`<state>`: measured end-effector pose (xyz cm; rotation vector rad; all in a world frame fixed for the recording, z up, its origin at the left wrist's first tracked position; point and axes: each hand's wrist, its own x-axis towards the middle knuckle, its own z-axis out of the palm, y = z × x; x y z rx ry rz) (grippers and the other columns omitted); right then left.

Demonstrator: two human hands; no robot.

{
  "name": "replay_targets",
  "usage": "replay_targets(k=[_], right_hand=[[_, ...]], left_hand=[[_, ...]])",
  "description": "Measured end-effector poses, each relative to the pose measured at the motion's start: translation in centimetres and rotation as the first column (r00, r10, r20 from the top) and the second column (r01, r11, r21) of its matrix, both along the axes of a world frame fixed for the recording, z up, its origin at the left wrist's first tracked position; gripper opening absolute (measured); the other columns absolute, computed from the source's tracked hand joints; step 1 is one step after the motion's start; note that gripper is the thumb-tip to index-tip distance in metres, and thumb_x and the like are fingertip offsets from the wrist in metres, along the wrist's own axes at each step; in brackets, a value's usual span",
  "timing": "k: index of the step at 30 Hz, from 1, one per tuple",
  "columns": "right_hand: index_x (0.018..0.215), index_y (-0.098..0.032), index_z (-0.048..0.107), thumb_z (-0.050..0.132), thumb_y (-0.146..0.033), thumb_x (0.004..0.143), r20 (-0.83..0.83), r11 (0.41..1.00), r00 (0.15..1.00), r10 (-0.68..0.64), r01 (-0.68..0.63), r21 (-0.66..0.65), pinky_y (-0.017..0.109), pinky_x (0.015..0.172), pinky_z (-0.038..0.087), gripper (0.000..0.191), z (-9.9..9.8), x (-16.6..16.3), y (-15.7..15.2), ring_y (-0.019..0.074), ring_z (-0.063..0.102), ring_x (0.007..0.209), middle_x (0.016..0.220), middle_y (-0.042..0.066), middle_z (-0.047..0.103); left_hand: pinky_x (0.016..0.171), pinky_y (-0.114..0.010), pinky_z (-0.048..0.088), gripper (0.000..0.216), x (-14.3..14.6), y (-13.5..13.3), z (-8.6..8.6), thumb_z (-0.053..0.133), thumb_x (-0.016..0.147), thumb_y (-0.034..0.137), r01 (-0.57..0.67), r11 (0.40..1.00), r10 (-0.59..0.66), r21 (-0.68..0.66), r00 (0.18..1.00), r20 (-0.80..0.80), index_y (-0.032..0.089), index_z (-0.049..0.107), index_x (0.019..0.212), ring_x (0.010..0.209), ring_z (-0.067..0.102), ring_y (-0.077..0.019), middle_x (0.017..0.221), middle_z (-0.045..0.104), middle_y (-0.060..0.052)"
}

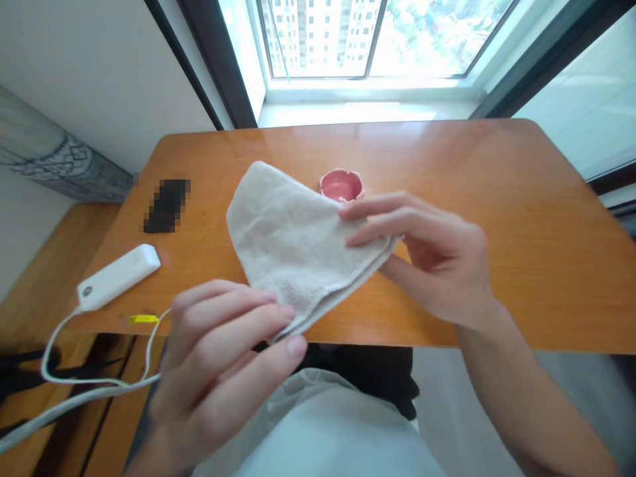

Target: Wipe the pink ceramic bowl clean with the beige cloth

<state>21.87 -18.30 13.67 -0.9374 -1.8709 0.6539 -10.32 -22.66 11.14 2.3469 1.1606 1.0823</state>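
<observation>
A folded whitish cloth (298,232) is held up above the near half of the table, its far corner drooping toward the upper left. My left hand (223,358) pinches its near lower corner between thumb and fingers. At the opposite corner, my right hand (432,258) grips the cloth, with fingers on top and thumb underneath. The layered folded edge runs between the two hands. Just beyond the cloth stands a small pink ashtray-like dish (342,185), its near rim partly covered by the cloth.
On the wooden table (521,232), a white power strip (119,277) lies at the left with a white cable (74,401) hanging off the edge. A pixelated dark object (166,207) lies behind it, and a small yellow item (144,318) near the front edge. A window (368,40) is behind.
</observation>
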Motion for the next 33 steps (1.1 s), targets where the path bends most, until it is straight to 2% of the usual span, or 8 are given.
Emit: replay_targets(k=[2, 6, 11, 16, 20, 26, 29, 33], right_hand=[[0.117, -0.031, 0.083, 0.072, -0.009, 0.106, 0.152, 1.000, 0.988, 0.012, -0.011, -0.011, 0.043, 0.106, 0.072, 0.027, -3.6, 1.8, -2.0, 0.0239, 0.083, 0.123, 0.137, 0.004, 0.086], [0.115, -0.029, 0.083, 0.068, -0.011, 0.110, 0.316, 0.998, 0.947, 0.049, -0.034, -0.054, 0.038, 0.093, 0.072, 0.024, -8.3, 4.8, -6.2, 0.0217, 0.083, 0.110, 0.124, 0.004, 0.089], [0.121, -0.028, 0.081, 0.071, -0.017, 0.111, 0.297, 0.991, 0.954, 0.039, 0.001, -0.132, 0.031, 0.076, 0.067, 0.018, -6.6, 6.5, -9.2, 0.0188, 0.079, 0.092, 0.102, 0.002, 0.086], [0.134, -0.033, 0.080, 0.080, -0.029, 0.109, 0.263, 0.969, 0.945, -0.194, 0.226, -0.097, 0.035, 0.083, 0.067, 0.025, -4.7, 3.9, -5.9, 0.0200, 0.078, 0.089, 0.099, 0.000, 0.082], [0.137, -0.028, 0.080, 0.078, -0.028, 0.109, 0.201, 0.974, 0.965, -0.169, 0.194, -0.117, 0.036, 0.093, 0.065, 0.029, -6.3, -0.4, 0.1, 0.0209, 0.079, 0.097, 0.106, 0.002, 0.083], [0.138, -0.023, 0.080, 0.070, -0.021, 0.110, 0.384, 0.974, 0.919, -0.087, 0.159, -0.161, 0.042, 0.097, 0.062, 0.030, -10.1, -4.3, 6.4, 0.0263, 0.077, 0.106, 0.109, 0.007, 0.084], [0.142, -0.020, 0.079, 0.064, -0.024, 0.115, 0.496, 0.970, 0.848, -0.187, 0.240, -0.045, 0.050, 0.105, 0.063, 0.030, -10.2, -4.8, 5.2, 0.0332, 0.076, 0.123, 0.133, 0.014, 0.084], [0.154, -0.013, 0.071, 0.056, -0.032, 0.119, 0.533, 0.926, 0.759, -0.373, 0.337, 0.168, 0.061, 0.112, 0.063, 0.042, -9.1, -5.6, -1.3, 0.0395, 0.074, 0.136, 0.150, 0.021, 0.080]], left_hand=[[0.094, -0.048, 0.072, 0.025, 2.6, -1.4, -1.7, 0.082, 0.101, 0.016, 0.109, 0.965, -0.105, 0.240, 0.994, -0.030, 0.034, 0.077, 0.118, 0.101, 0.085, -0.0236, 0.108, 0.089, 0.000], [0.084, -0.035, 0.067, 0.020, 7.2, -4.4, -6.2, 0.069, 0.106, 0.005, 0.246, 0.969, -0.248, 0.034, 0.965, 0.080, 0.021, 0.071, 0.119, 0.091, 0.081, -0.0176, 0.100, 0.087, -0.004], [0.078, -0.030, 0.067, 0.028, 8.8, -6.9, -6.7, 0.072, 0.101, -0.001, 0.246, 0.958, -0.200, -0.147, 0.941, 0.272, 0.022, 0.070, 0.117, 0.085, 0.077, -0.0158, 0.097, 0.083, -0.003], [0.084, -0.029, 0.065, 0.025, 7.6, -4.6, -5.5, 0.073, 0.104, 0.006, -0.091, 0.980, 0.131, -0.177, 0.965, 0.228, 0.027, 0.071, 0.116, 0.090, 0.076, -0.0147, 0.100, 0.079, 0.001], [0.088, -0.032, 0.061, 0.009, 5.5, -1.4, -6.7, 0.073, 0.108, 0.022, -0.394, 0.903, 0.412, -0.169, 0.908, 0.082, 0.028, 0.074, 0.114, 0.089, 0.072, -0.0162, 0.098, 0.076, 0.002], [0.098, -0.042, 0.060, 0.013, 3.3, 2.2, -9.2, 0.071, 0.107, 0.034, -0.514, 0.829, 0.513, -0.219, 0.856, -0.069, 0.027, 0.076, 0.116, 0.092, 0.075, -0.0232, 0.101, 0.079, -0.001], [0.106, -0.048, 0.060, 0.018, 3.0, 2.9, -9.8, 0.068, 0.108, 0.032, -0.492, 0.852, 0.473, -0.179, 0.870, -0.142, 0.025, 0.074, 0.123, 0.108, 0.076, -0.0293, 0.113, 0.080, -0.006], [0.114, -0.048, 0.060, 0.023, 3.2, 2.3, -9.8, 0.065, 0.113, 0.032, -0.390, 0.897, 0.369, -0.208, 0.920, -0.131, 0.024, 0.070, 0.134, 0.129, 0.073, -0.0310, 0.135, 0.077, -0.010]])
